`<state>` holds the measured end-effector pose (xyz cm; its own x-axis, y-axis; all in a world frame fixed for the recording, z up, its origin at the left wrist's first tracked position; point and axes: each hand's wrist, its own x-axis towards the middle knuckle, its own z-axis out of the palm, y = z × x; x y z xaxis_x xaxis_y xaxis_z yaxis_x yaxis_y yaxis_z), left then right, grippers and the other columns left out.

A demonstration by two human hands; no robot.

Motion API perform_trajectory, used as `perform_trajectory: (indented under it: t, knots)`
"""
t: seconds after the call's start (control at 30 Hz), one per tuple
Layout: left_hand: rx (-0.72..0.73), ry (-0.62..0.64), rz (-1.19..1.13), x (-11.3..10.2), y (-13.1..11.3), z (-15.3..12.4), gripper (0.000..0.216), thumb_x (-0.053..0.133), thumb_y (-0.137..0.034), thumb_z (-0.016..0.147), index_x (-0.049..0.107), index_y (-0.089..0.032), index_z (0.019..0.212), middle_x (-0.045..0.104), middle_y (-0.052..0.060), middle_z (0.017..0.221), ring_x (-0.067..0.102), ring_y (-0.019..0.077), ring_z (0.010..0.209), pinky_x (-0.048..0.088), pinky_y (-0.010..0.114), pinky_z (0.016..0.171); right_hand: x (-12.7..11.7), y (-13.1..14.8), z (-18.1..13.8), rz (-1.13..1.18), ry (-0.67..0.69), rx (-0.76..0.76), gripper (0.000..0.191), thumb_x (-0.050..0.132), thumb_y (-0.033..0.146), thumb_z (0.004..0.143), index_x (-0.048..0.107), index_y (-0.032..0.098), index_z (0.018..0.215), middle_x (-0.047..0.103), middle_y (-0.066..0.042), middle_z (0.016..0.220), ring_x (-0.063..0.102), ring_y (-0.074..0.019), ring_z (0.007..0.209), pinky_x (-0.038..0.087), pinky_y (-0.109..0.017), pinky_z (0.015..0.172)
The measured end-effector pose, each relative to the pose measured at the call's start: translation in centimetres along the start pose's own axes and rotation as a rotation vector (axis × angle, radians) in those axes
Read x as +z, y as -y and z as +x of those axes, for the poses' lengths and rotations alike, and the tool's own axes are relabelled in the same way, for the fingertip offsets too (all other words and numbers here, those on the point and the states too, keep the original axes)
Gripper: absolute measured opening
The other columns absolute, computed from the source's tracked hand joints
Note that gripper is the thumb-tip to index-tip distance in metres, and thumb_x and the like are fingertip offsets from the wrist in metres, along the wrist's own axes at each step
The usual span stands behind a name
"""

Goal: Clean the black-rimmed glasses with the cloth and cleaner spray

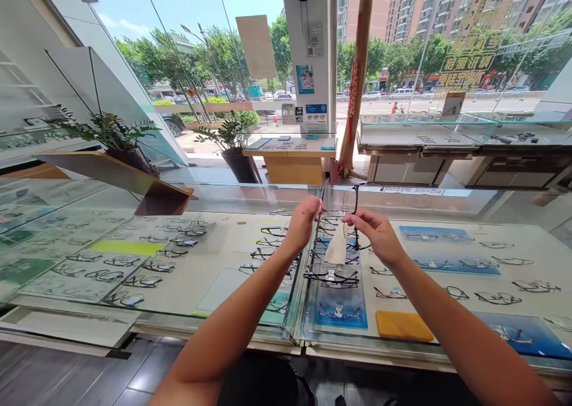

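My right hand [375, 230] pinches a pair of dark-rimmed eyeglasses [356, 200], held up on edge above the glass counter. A beige cloth [337, 248] hangs down by my right fingertips, at the lens side of the glasses. To the left and a little higher, my left hand [304, 218] is closed, thumb against the fingers. A small pale bit shows at its fingertips, too small to name. Beneath both hands, rows of eyeglasses [330, 275] lie inside the display case, some on a blue panel [361, 316].
The glass showcase [308, 328] spans the width before me. A folded orange cloth [402, 325] lies at its front right. A wooden board [111, 170] slants on the left. Beyond stand a potted plant [236, 149], a low display table [295, 161] and a wooden post [356, 90].
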<state>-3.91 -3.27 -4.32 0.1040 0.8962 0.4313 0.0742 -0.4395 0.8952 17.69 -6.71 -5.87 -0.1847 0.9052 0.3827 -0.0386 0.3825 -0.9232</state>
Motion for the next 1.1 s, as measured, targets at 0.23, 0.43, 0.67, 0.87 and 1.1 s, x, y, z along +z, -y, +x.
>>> perform_trajectory:
  t: [0.23, 0.43, 0.67, 0.87, 1.1]
  knots:
    - [0.179, -0.044, 0.355, 0.4, 0.0, -1.2, 0.057, 0.051, -0.080, 0.097, 0.058, -0.024, 0.088, 0.061, 0.006, 0.088, 0.056, 0.0266, 0.086, 0.043, 0.042, 0.081, 2.1, 0.1, -1.1, 0.141, 0.108, 0.025, 0.035, 0.077, 0.058, 0.096, 0.083, 0.024, 0.097, 0.076, -0.006, 0.100, 0.065, -0.0216, 0.097, 0.051, -0.036, 0.094]
    - [0.147, -0.068, 0.247, -0.3, -0.7, -0.9, 0.059, 0.044, -0.080, 0.099, 0.054, -0.025, 0.084, 0.054, 0.003, 0.081, 0.050, 0.0244, 0.079, 0.040, 0.039, 0.075, 1.3, -0.1, -0.7, 0.356, 0.051, 0.120, 0.032, 0.082, 0.056, 0.094, 0.085, 0.025, 0.099, 0.077, -0.006, 0.113, 0.063, -0.0187, 0.100, 0.050, -0.031, 0.092]
    - [0.267, 0.023, 0.442, 0.6, -1.4, -2.0, 0.046, 0.053, -0.070, 0.099, 0.056, -0.026, 0.086, 0.062, 0.007, 0.088, 0.055, 0.0288, 0.086, 0.039, 0.043, 0.078, 0.9, -0.1, -0.1, 0.595, -0.019, 0.218, 0.034, 0.090, 0.055, 0.086, 0.084, 0.024, 0.100, 0.074, -0.006, 0.122, 0.065, -0.0170, 0.104, 0.054, -0.026, 0.088]
    - [0.271, 0.130, 0.566, 0.6, -1.9, -2.0, 0.040, 0.059, -0.064, 0.097, 0.058, -0.026, 0.087, 0.063, 0.008, 0.090, 0.054, 0.0306, 0.091, 0.039, 0.043, 0.081, 1.1, -0.3, -0.3, 0.637, 0.000, 0.230, 0.034, 0.089, 0.054, 0.087, 0.083, 0.024, 0.101, 0.074, -0.005, 0.119, 0.065, -0.0161, 0.099, 0.056, -0.027, 0.087]
    - [0.078, -0.396, 0.351, -9.2, 0.7, 3.7, 0.033, 0.052, -0.053, 0.104, 0.053, -0.022, 0.093, 0.053, 0.002, 0.087, 0.049, 0.0200, 0.081, 0.040, 0.033, 0.075, -0.6, -0.1, 0.1, 0.665, -0.063, 0.225, 0.029, 0.084, 0.051, 0.090, 0.082, 0.025, 0.104, 0.074, -0.005, 0.115, 0.068, -0.0181, 0.100, 0.059, -0.029, 0.085]
